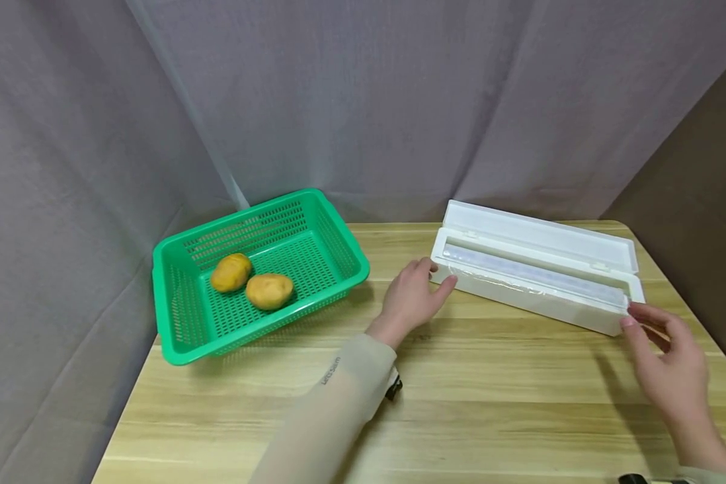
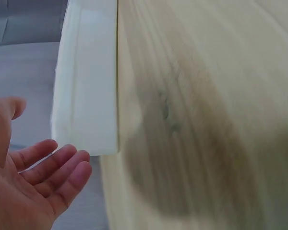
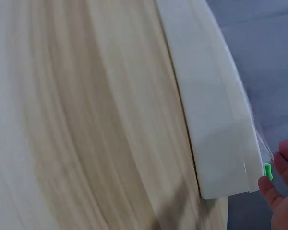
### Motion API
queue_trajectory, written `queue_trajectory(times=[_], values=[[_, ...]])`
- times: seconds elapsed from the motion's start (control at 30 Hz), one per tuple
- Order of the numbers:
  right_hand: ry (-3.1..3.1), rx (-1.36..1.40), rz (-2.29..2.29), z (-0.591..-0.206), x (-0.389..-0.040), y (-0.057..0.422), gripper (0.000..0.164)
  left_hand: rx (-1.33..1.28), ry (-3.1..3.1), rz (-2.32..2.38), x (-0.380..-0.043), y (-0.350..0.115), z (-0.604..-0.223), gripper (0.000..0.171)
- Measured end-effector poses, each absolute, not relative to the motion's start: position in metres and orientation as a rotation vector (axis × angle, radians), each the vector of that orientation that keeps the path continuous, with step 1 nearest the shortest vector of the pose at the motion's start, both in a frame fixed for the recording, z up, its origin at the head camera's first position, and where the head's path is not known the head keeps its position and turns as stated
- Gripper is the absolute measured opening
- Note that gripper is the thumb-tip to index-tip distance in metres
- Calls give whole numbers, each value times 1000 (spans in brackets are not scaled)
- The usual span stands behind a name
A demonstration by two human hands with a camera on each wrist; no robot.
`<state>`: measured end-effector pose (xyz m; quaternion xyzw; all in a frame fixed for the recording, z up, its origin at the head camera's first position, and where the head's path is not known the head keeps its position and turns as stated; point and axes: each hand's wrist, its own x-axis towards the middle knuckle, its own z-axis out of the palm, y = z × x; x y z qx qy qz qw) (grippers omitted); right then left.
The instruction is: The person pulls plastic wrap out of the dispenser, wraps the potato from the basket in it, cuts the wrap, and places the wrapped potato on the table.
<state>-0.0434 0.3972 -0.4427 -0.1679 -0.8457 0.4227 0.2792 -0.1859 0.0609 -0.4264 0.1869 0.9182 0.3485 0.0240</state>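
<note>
A white cling film dispenser [image 1: 532, 300] stands at the right of the table with its long lid [image 1: 538, 232] tipped back. A roll of clear film [image 1: 532, 272] lies inside, and some film hangs over the front edge. At the dispenser's left end is my left hand [image 1: 413, 294], its fingers loosely bent at the corner and holding nothing in the left wrist view [image 2: 43, 184]. My right hand [image 1: 671, 353] is at the right end, thumb and fingertips by the film's edge. Beside that thumb a small green piece [image 3: 268, 171] shows in the right wrist view.
A green plastic basket [image 1: 333, 286] sits at the left of the wooden table [image 1: 460, 417]. Two potatoes, one [image 1: 231, 272] behind the other [image 1: 269, 291], lie in it. Grey curtain [image 1: 339, 101] hangs behind and to the left of the table.
</note>
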Motion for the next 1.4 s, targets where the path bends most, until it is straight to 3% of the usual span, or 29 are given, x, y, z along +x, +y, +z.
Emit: queue_trajectory(times=[0.1, 0.3, 0.47, 0.67, 0.87, 1.4], values=[[-2062, -567, 1365, -439, -45, 394, 27, 492, 2754, 1225, -189, 67, -434, 44], [-1503, -485, 1832, -438, -44, 397, 17, 303, 2571, 1457, -194, 78, -440, 39], [-1508, -514, 2007, -451, -36, 412, 2, 184, 2539, 1519, -196, 86, -440, 37], [-1924, -292, 2168, -469, -30, 434, 28, 88, 2482, 1620, -199, 94, -440, 36], [-1924, -177, 2372, -469, -43, 443, 48, -11, 2306, 1794, -200, 100, -440, 39], [-1629, -319, 2385, -479, -57, 439, 32, -109, 2224, 1821, -210, 104, -438, 25]])
